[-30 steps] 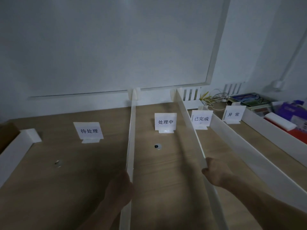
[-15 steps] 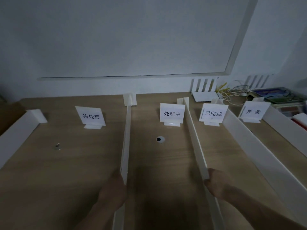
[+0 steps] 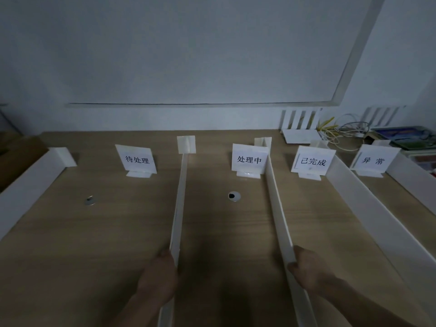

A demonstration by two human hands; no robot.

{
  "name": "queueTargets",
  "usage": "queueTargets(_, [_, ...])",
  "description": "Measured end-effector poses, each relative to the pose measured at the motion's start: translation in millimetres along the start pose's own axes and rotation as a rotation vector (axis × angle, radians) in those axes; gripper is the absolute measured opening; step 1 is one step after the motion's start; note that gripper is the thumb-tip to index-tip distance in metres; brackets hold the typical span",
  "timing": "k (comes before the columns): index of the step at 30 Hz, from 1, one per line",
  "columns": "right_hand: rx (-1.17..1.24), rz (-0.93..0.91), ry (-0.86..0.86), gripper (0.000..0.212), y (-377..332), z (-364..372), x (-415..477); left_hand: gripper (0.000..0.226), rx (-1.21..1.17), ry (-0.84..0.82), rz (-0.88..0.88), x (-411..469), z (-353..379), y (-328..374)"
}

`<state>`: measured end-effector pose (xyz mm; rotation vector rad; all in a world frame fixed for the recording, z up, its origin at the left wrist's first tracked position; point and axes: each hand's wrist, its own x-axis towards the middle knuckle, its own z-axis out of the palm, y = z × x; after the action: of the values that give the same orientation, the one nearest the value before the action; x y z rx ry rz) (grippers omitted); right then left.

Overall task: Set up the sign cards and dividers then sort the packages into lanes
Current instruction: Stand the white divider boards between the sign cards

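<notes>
Several white sign cards stand in a row at the back of the wooden table [image 3: 118, 244]: 待处理 [image 3: 136, 159], 处理中 [image 3: 249, 159], 已完成 [image 3: 312, 161], 异常 [image 3: 372, 160]. Long white dividers run front to back. My left hand [image 3: 160, 277] grips the near part of the left-middle divider [image 3: 180, 199]. My right hand [image 3: 306, 270] grips the right-middle divider [image 3: 274, 199]. Further dividers stand at the far left [image 3: 28, 182] and right [image 3: 368, 208]. No packages are in view.
A metal washer [image 3: 90, 200] and a white-rimmed hole [image 3: 234, 196] mark the tabletop. At the back right lie a white slotted rack [image 3: 299, 120], tangled cables [image 3: 339, 131] and boxes [image 3: 401, 138]. A wall with a whiteboard stands behind the table.
Both hands slid back toward me along the two middle dividers. The right-middle divider's far end shifted left, closer to the 处理中 card. The view tilted and shifted.
</notes>
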<state>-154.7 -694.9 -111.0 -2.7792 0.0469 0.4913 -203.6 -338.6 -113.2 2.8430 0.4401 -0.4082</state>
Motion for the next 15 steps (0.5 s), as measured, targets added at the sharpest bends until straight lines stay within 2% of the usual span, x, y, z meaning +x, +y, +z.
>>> queueTargets(15, [-0.02, -0.049, 0.002, 0.032, -25.4, 10.9, 9.7, 0.043, 0.019, 0.008, -0.008, -0.7, -2.8, -19.8])
